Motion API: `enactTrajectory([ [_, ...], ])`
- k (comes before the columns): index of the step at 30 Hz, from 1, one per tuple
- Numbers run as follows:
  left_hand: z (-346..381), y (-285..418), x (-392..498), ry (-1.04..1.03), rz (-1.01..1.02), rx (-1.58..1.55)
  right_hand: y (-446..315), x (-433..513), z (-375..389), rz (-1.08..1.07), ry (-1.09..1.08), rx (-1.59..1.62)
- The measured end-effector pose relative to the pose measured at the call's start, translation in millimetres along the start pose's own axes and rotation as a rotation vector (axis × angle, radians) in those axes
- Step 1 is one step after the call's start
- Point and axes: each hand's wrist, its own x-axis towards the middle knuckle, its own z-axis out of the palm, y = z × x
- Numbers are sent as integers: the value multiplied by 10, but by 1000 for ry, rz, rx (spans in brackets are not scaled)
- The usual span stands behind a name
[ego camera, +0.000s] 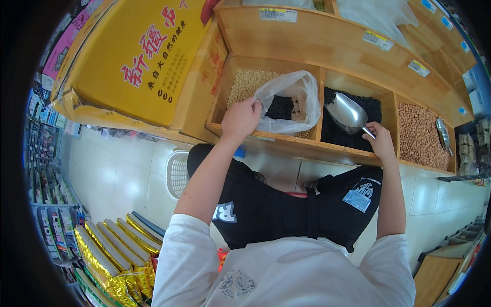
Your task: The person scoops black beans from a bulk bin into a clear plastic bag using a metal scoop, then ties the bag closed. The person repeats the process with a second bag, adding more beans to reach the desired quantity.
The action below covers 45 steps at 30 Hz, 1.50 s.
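My left hand (241, 119) pinches the rim of a clear plastic bag (310, 103), holding its mouth open. Black beans (279, 108) lie inside the bag, and some paler ones show beside them, in it or through its film. Under the bag are pale, soybean-like beans (247, 81) in the left compartment of a wooden bin. One compartment to the right, a metal scoop (351, 109) lies over more black beans (371, 103), its mouth tipped toward the upper left. The scoop's handle is in the grip of my right hand (379, 140). Few beans, if any, show in the scoop.
Peanuts (420, 132) fill the compartment at the right, with a second metal scoop (442, 134) on them. A large yellow carton (149, 65) stands left of the bin. Below are a white plastic basket (177, 174) and gold-foil packages (103, 245). Shelved goods line the left side.
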Motion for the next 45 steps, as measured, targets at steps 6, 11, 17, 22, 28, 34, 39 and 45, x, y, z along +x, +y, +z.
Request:
enactTrajectory([
  [6, 6, -3, -7, 2, 3, 9, 281, 104, 58, 207, -41, 403],
  [11, -10, 19, -22, 7, 3, 4, 270, 112, 52, 148, 36, 457],
  [17, 5, 11, -11, -5, -14, 31, 228, 56, 33, 133, 109, 624],
  [22, 26, -11, 11, -3, -13, 28, 230, 19, 52, 62, 194, 652],
  [28, 21, -11, 14, -26, -3, 35, -40, -102, -116, -77, 182, 623],
  [34, 6, -3, 14, -61, 7, 42, -1034, -387, -906, -423, 303, -229],
  [39, 4, -13, 3, -35, 39, 35, -1800, -398, -1093, -693, 306, -620],
  [45, 7, -23, -14, -22, 59, 15, -2012, -426, -1105, -606, 175, -719],
])
